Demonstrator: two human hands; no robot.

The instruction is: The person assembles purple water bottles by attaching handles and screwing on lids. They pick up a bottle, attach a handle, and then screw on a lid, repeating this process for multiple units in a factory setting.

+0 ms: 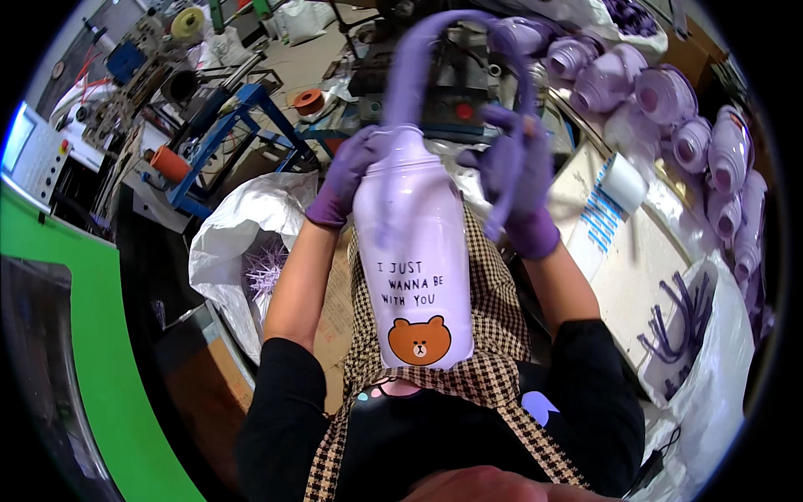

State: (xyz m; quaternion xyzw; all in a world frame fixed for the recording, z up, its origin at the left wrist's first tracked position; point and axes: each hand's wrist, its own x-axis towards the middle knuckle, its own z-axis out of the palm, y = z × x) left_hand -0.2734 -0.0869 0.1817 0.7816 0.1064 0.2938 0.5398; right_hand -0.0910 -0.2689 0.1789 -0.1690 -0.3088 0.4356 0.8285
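Note:
A lilac plastic bottle (418, 226), with dark lettering and a brown bear face, lies against my checked apron, its neck pointing away from me. My left hand (350, 174), in a purple glove, is closed on the bottle's neck and shoulder at the left side. A purple strap (407, 75), smeared by motion, arches over the neck and hangs down on both sides. At the right, my purple-gloved right hand (525, 171) has its fingers around the strap's right side, apart from the bottle; motion blurs the fingertips.
Several lilac bottles (665, 94) are piled at the far right. A pale table (615, 280) carries a white roll (624, 181). White sacks (238, 213) stand on both sides, the right one with purple straps (682, 322). Dark machinery (427, 96) is ahead; a blue frame (242, 125) stands left.

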